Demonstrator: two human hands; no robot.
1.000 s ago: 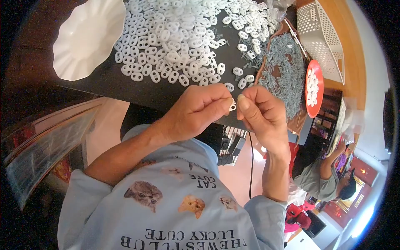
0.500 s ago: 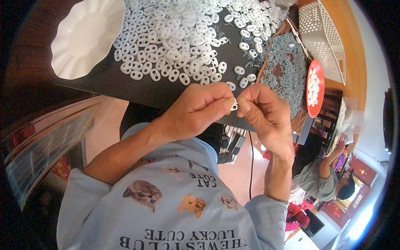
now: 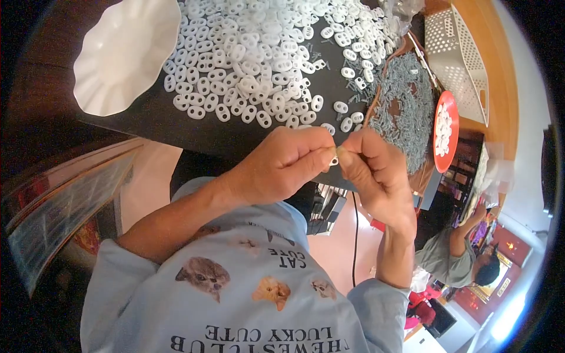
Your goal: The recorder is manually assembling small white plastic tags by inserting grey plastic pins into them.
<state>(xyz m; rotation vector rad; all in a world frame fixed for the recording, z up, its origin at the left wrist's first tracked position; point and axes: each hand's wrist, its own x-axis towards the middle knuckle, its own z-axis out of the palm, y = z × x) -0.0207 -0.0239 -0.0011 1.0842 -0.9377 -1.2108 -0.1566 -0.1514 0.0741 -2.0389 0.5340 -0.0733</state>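
Close to the table's front edge, my two hands meet over a small white two-hole plastic piece [image 3: 334,160]. My left hand [image 3: 288,163] pinches it between thumb and forefinger, the other fingers curled in. The thumb and forefinger of my right hand [image 3: 378,176] are pressed together at the piece's right side; whatever they hold is hidden. Just beyond my hands, many similar white oval pieces [image 3: 241,76] lie heaped on the dark table. To their right spreads a pile of small grey thin parts [image 3: 406,106], too small to name surely.
A white scalloped dish [image 3: 120,65] stands at the far left. On the right, a red dish [image 3: 445,132] holds small white pieces, beside a white perforated basket [image 3: 462,65]. A black cable [image 3: 355,247] hangs below the table. Another person [image 3: 450,253] works farther off to the right.
Both hands have shifted slightly nearer and to the right in the picture, still together. The white piece shows less between the fingertips than before.
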